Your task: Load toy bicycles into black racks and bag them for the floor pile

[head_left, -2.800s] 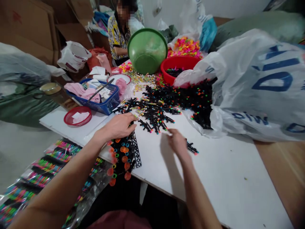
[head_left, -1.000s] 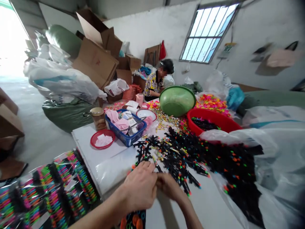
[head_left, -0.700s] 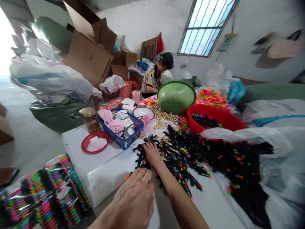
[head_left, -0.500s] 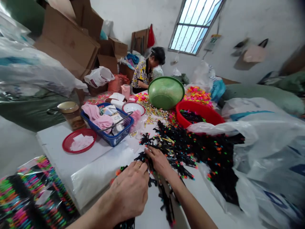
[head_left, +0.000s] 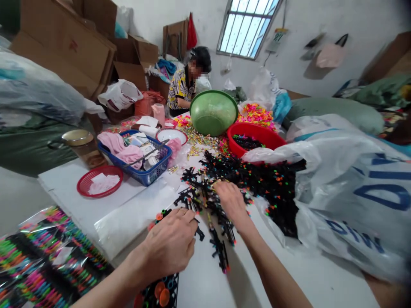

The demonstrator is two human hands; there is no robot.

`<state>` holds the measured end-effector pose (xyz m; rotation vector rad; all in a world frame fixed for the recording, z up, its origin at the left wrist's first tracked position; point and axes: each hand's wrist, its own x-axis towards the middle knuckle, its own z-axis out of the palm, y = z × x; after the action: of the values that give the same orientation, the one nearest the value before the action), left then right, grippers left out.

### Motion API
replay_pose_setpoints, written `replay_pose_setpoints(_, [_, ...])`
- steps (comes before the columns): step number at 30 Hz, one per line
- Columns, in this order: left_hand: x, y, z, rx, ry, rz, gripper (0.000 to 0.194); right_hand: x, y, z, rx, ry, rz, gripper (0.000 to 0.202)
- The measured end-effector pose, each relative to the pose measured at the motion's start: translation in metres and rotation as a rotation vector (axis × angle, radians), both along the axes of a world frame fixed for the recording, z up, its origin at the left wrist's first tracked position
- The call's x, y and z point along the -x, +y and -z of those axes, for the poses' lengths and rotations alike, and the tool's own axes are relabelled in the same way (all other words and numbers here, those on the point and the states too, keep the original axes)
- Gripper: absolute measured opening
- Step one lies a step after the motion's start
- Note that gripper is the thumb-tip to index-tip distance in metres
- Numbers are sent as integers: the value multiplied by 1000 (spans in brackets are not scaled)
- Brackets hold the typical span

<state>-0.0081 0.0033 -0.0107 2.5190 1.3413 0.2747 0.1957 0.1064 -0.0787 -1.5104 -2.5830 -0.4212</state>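
Note:
Small black toy guns with coloured tips (head_left: 272, 184) lie in a heap spilling from a plastic bag across the white table. My right hand (head_left: 229, 201) rests on the near left part of the heap, fingers bent down among the pieces; what they grip, if anything, is hidden. My left hand (head_left: 176, 235) is closed, palm down, left of a few loose toy guns (head_left: 220, 250); its fingertips are hidden. Beneath and beside it, a black container (head_left: 160, 291) holds pieces with orange and teal round ends.
A blue basket (head_left: 154, 173) with pink cloths and a red tray (head_left: 83, 182) stand at the left. Farther back are a green basin (head_left: 213, 113), a red basin (head_left: 279, 139) and a seated person (head_left: 180, 90). Packed colourful bags (head_left: 41, 265) lie lower left.
My right hand has moved right and away from my left hand, onto the heap. The loose toy guns between them are more exposed. The view has shifted slightly.

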Motion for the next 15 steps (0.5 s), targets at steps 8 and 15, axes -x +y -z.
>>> replay_pose_setpoints(8, [-4,-10,2,-88,77,-2,22,24,-71,78,105,6,-344,30])
replay_pose_setpoints(15, [-22,18,-2,-171,128,-10,20,-8,-99,56,63,10,-515,19])
